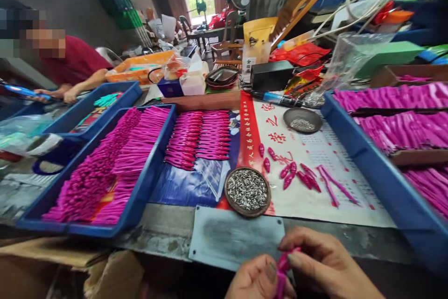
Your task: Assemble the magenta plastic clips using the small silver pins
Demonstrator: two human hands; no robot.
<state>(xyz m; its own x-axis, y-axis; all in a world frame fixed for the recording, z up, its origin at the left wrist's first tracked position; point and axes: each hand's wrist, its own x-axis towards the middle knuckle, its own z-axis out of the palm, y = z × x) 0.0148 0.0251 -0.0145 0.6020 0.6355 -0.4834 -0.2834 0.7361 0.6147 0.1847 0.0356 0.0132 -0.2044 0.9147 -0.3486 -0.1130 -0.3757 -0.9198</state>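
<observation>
Low at the front edge of the bench, my left hand (257, 278) and my right hand (324, 261) are close together. Both are closed on one small magenta piece (283, 264), pinched between thumbs and fingers; much of it is hidden by them. Just behind lies a grey plate (234, 238) with a dark, worn middle. A round bowl (248, 191) full of small shiny metal bits touches its far side. On the printed sheet beyond, several magenta oval pieces (289, 175) lie loose near two thin magenta strips (336, 187).
A blue tray (140, 217) of magenta strips stands left, beside two rows of magenta pieces (196, 138). Another blue tray (371, 173) of strips borders the right. Behind are a smaller dish (303, 121) and a pen-like tool (273, 98). A person (75, 66) sits at far left.
</observation>
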